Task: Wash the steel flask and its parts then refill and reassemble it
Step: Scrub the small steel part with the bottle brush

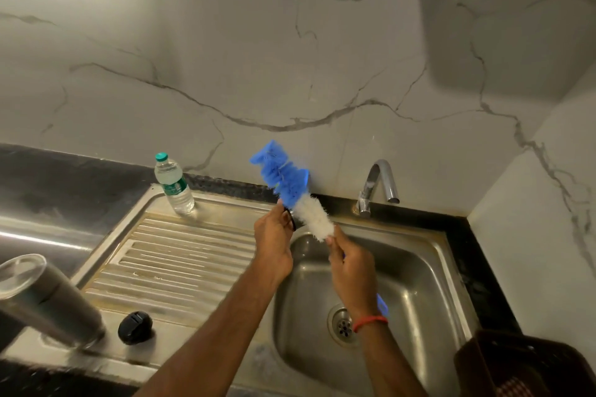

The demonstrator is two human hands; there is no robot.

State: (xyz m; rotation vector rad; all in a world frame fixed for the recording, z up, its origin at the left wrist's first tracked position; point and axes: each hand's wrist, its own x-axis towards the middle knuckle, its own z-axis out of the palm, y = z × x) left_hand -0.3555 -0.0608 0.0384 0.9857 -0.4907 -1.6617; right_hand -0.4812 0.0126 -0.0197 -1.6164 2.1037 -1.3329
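Kitchen wash area, identified by a stainless-steel sink with ribbed drainboard set into a black stone counter, a curved chrome tap behind the basin, marble-patterned wall tiling, and a plastic water bottle standing on the drainboard.

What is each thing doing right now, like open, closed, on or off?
brush, gripped by right hand, bristles up
left hand, pinching black ring
flask, upright, cap off
cap, lying beside flask
water bottle, upright, capped
tap, off
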